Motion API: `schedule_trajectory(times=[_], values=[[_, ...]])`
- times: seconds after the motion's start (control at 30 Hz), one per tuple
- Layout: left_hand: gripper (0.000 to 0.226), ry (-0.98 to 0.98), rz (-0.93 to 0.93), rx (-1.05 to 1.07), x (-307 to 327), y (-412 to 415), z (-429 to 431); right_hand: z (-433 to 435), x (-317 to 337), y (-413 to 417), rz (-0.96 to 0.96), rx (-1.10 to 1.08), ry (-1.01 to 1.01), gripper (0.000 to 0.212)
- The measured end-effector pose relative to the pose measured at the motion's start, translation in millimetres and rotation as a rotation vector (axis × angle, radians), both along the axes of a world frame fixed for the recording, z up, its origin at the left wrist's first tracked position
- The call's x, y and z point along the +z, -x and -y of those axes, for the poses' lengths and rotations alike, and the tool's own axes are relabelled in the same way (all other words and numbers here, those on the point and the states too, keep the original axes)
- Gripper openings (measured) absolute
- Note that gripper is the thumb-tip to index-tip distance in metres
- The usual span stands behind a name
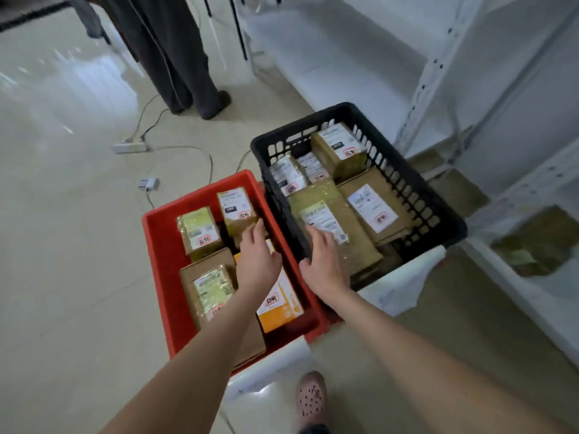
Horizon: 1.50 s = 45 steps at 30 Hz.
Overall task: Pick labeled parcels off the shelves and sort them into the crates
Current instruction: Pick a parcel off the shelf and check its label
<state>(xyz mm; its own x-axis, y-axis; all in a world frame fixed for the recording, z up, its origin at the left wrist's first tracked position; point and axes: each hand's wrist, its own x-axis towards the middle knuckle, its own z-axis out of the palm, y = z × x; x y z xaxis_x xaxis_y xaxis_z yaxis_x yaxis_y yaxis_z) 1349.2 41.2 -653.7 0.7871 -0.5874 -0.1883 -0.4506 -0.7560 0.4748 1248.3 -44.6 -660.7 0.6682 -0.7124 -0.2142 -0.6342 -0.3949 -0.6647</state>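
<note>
Head view: red crate (pixel 163 261) at left, parcels lying label-up for reading. Left hand (pixel 257 261) hovers flat-fingered over them, holding nothing. Right hand (pixel 326 267) spreads across black crate (pixel 416 198) rim, gripping nothing, probably settling a brown parcel (pixel 354 236). Shelf parcel (pixel 539 233) waits.

Two crates stand side by side: one red crate (pixel 156 245) and one black crate (pixel 416 198). The red crate shows at least five labelled parcels (pixel 200 230), four brown and one orange parcel (pixel 279 305). The black crate shows five brown ones. One more parcel lies on a shelf (pixel 548 296). There are two bare hands, the left hand (pixel 257 258) and the right hand (pixel 326 264). On the floor are one power strip (pixel 130 147) and one pink clog (pixel 311 399).
</note>
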Motion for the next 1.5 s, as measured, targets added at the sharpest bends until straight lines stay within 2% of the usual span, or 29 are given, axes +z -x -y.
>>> schedule_trajectory(times=[0.23, 0.4, 0.47, 0.67, 0.87, 1.0, 1.2, 1.33, 1.43, 1.5], values=[[0.072, 0.007, 0.111, -0.417, 28, 147, 98, 70, 25, 164, -0.045, -0.285, 0.129, 0.066], [0.074, 0.000, 0.058, -0.607, 16, 269, 138, 93, 16, 300, -0.097, -0.456, 0.058, 0.068], [0.072, -0.006, 0.040, -0.664, 12, 314, 151, 100, 13, 349, -0.178, -0.490, 0.069, 0.068], [0.074, -0.059, 0.037, -0.840, 0, 409, 194, 119, -2, 443, -0.275, -0.622, -0.007, 0.063], [0.074, -0.134, 0.034, -0.959, -35, 436, 248, 152, -45, 472, -0.242, -0.711, -0.080, 0.064], [0.071, -0.152, 0.011, -0.980, -73, 426, 292, 197, -82, 470, -0.217, -0.845, -0.239, 0.067], [0.066, -0.107, -0.066, -0.841, -132, 385, 370, 270, -139, 439, 0.101, -0.983, -0.430, 0.071], [0.075, -0.098, -0.129, -0.759, -163, 364, 415, 309, -169, 414, 0.272, -1.016, -0.560, 0.083], [0.085, -0.146, -0.244, -0.714, -178, 356, 440, 329, -182, 406, 0.334, -1.034, -0.567, 0.084], [0.086, -0.158, -0.371, -0.699, -183, 356, 446, 333, -184, 405, 0.351, -1.025, -0.554, 0.076]])
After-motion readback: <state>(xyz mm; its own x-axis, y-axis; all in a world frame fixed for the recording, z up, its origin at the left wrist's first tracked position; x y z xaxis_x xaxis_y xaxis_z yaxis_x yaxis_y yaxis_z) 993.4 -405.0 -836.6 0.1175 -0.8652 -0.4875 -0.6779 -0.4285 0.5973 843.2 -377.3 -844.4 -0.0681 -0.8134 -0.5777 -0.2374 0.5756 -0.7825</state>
